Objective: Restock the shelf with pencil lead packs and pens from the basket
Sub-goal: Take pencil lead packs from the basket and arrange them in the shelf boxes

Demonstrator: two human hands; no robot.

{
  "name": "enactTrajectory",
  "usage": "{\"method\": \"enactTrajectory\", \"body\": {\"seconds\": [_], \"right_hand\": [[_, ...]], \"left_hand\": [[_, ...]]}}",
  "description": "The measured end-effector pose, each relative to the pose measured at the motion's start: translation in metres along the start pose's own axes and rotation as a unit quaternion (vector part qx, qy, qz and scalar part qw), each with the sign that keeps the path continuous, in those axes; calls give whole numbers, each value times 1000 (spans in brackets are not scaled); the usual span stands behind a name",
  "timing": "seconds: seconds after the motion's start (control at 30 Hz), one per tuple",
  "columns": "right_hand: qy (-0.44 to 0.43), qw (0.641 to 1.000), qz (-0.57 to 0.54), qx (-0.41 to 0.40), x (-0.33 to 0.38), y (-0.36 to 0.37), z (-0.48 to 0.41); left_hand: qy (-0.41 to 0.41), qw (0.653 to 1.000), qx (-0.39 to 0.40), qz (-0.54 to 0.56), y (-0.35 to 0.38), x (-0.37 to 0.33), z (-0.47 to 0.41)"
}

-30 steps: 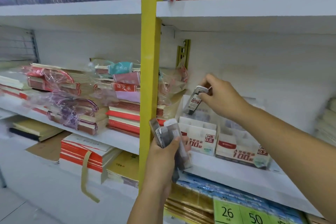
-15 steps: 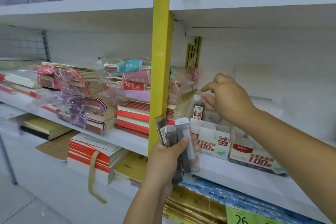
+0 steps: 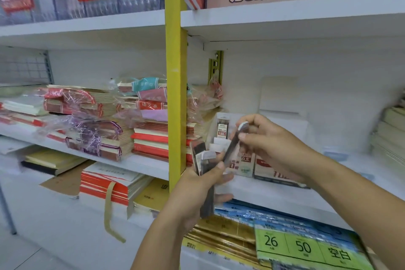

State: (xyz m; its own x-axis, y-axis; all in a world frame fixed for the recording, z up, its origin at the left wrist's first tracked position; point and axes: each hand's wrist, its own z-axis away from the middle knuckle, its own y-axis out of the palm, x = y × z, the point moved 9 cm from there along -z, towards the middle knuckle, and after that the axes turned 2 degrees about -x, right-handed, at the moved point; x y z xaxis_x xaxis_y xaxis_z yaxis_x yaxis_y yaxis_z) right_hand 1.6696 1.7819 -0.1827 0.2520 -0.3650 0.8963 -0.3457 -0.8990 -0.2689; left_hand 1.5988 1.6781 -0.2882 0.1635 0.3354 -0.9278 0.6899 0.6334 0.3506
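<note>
The left hand [image 3: 195, 188] has its grip closed round a bundle of lead packs [image 3: 199, 153], thumb across the front and fingers wrapped behind, the packs standing upright and fanned a little at their tops. The right hand [image 3: 271, 138] has a narrow grip, thumb and fingertips pinching a single lead pack [image 3: 233, 144] near its white-capped upper end. That pack slants down and to the left from the right grip, its lower end reaching the bundle at the left thumb; whether it touches the bundle cannot be told through the blur.

Just behind both grips, on the white shelf [image 3: 274, 197], sits a red-and-white display box [image 3: 246, 164] printed "0.5", partly hidden by the hands. Beyond the right grip's fingertips a standing pack [image 3: 222, 129] is upright at the back of that box. Left of the left grip rises a yellow post [image 3: 175, 94], and further left lie notebook stacks [image 3: 105, 129], some in torn plastic wrap. Below the right forearm, green price tags [image 3: 302, 245] read 26 and 50
</note>
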Motion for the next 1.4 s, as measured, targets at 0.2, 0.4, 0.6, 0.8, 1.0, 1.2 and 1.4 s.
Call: {"method": "enactTrajectory", "body": {"seconds": [0.2, 0.4, 0.6, 0.8, 1.0, 1.2, 1.4], "right_hand": [[7, 998, 57, -28, -2, -21, -2], [7, 997, 54, -58, -8, -28, -7], [-107, 959, 130, -230, 35, -60, -25], [-183, 889, 383, -169, 42, -25, -70], [-126, 889, 424, -119, 12, -18, -103], [-90, 810, 568, -112, -4, -17, -112], [-138, 877, 446, -115, 17, -2, -59]], "left_hand": [[45, 995, -43, -84, -6, -4, -1], [61, 991, -65, -95, -11, -5, -6], [15, 1000, -4, -16, -9, -1, -10], [30, 997, -7, -70, -25, -3, -11], [39, 999, 12, -24, -27, -5, -14], [37, 999, 34, 17, -24, -4, -13], [52, 997, 57, 29, -15, -9, -8]]}}
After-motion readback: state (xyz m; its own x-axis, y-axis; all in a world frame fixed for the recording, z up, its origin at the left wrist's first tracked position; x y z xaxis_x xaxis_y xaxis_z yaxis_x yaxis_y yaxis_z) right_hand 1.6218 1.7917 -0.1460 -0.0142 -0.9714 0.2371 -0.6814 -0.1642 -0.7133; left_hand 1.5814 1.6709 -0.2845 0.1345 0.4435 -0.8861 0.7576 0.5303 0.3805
